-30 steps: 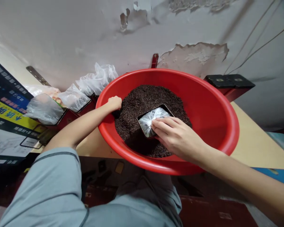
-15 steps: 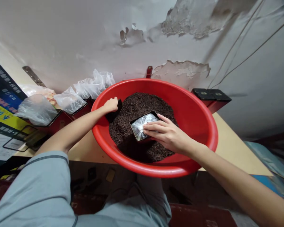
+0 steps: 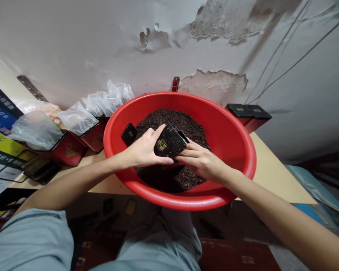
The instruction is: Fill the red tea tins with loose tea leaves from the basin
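Observation:
A big red plastic basin [image 3: 237, 135] holds a heap of dark loose tea leaves [image 3: 175, 118]. My left hand [image 3: 144, 150] grips a black lid [image 3: 168, 142] with a small gold label and holds it over a tin set in the leaves. My right hand [image 3: 200, 160] clasps that tin [image 3: 183, 136] from the right; only its rim edge shows under the lid. A second black lid [image 3: 129, 134] leans against the basin's inner left wall.
Several red tins [image 3: 70, 148] lined with clear plastic bags [image 3: 76, 118] stand in a row left of the basin. Two closed black-lidded tins [image 3: 247, 112] sit at the back right. A printed carton [image 3: 0, 124] lies at far left. Peeling wall behind.
My left hand left the basin's left rim and brought a black lid onto the tin, hiding the plastic bag inside. My right hand stayed on the tin.

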A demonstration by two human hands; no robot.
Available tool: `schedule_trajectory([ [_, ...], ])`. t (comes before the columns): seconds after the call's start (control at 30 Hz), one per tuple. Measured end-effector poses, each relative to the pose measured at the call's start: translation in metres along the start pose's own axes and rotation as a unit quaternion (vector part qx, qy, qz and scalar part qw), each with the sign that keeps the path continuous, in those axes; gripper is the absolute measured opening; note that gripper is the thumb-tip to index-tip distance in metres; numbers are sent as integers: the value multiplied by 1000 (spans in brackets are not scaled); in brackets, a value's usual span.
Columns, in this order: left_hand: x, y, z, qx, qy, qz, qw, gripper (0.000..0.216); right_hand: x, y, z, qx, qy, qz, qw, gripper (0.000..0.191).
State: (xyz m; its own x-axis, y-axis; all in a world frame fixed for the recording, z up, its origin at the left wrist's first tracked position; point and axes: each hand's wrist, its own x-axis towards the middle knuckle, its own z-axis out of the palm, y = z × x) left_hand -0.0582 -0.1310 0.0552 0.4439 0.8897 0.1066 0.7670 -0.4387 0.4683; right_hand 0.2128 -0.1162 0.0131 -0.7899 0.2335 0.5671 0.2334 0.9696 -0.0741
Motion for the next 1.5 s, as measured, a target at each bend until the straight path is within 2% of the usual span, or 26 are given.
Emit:
schedule_trajectory([
  [0.13, 4, 10, 21, 91, 29, 22, 995, 117, -2, 1, 1, 23, 79, 8, 997, 23],
  [0.2, 6, 17, 25, 107, 27, 29, 994, 119, -4, 0, 2, 30, 130, 44, 990, 7],
  [0.23, 6, 21, 26, 118, 25, 28, 992, 121, -5, 0, 3, 35, 154, 75, 985, 5],
  [0.33, 5, 33, 28, 170, 8, 14, 985, 118, -8, -1, 7, 93, 216, 173, 956, 32],
  [0.4, 5, 40, 29, 201, -1, 3, 980, 112, -9, -1, 8, 151, 234, 209, 937, 42],
  [0.47, 6, 46, 31, 224, 1, -1, 975, 107, -9, -1, 7, 183, 204, 225, 935, 57],
  [0.57, 7, 55, 33, 251, -1, 4, 968, 102, -8, -1, -2, 200, 91, 223, 950, 93],
  [0.63, 7, 59, 35, 263, -5, 9, 965, 102, -7, 0, -7, 233, 20, 225, 946, 105],
  [0.7, 7, 60, 37, 271, -5, 13, 963, 103, -7, 3, -7, 293, -8, 270, 917, 96],
  [0.8, 7, 56, 39, 271, -3, 25, 962, 103, -4, 10, 2, 360, 16, 375, 854, 77],
  [0.87, 7, 52, 39, 268, -9, 31, 963, 105, -2, 16, 10, 361, 18, 410, 837, 76],
  [0.97, 10, 47, 37, 259, -10, 38, 965, 108, 1, 22, 14, 349, 5, 412, 842, 71],
  [1.07, 13, 48, 34, 253, -7, 44, 966, 107, 4, 25, 12, 340, 27, 409, 847, 62],
  [1.2, 15, 52, 35, 264, -19, 35, 964, 105, 6, 29, 14, 377, 60, 424, 821, 60],
  [1.3, 13, 51, 38, 265, -10, 36, 964, 105, 5, 33, 19, 375, 67, 426, 821, 55],
  [1.4, 10, 48, 40, 261, 4, 43, 964, 103, 9, 33, 12, 309, 57, 426, 849, 59],
  [1.5, 8, 47, 42, 262, 14, 49, 964, 100, 20, 30, -9, 142, 116, 357, 916, 73],
])
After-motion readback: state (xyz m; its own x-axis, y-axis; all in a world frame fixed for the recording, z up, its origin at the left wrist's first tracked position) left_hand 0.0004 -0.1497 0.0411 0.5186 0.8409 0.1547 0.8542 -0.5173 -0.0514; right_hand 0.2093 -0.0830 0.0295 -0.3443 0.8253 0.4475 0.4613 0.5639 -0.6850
